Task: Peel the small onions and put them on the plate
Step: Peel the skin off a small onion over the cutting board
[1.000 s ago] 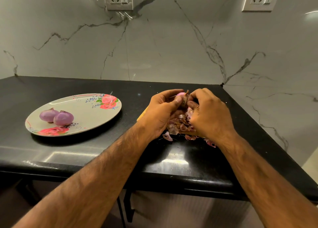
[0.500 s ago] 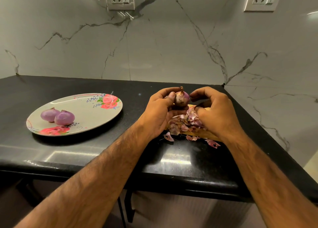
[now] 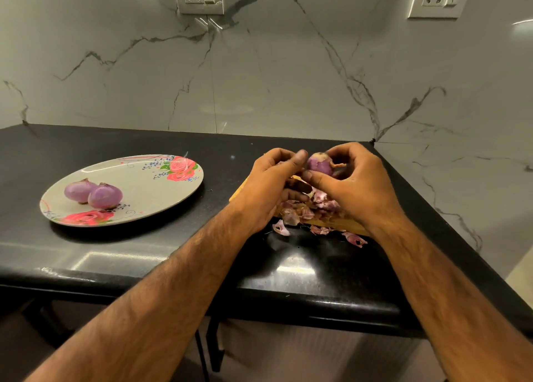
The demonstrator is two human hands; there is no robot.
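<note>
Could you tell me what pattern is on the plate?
Red-pink roses on the cream plate, head view.

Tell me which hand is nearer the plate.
Left. The left hand is just right of the plate, across a strip of bare counter. The right hand is farther right, beyond the left hand, gripping an onion.

Both bare forearms reach forward and converge. The right hand [image 3: 354,185] grips a small onion [image 3: 318,165], fingers curled over it and thumb beneath. The left hand [image 3: 268,185] sits just left of that grip, fingers curled, its blurred thumb tip beside the onion; whether it pinches anything is unclear.
</note>
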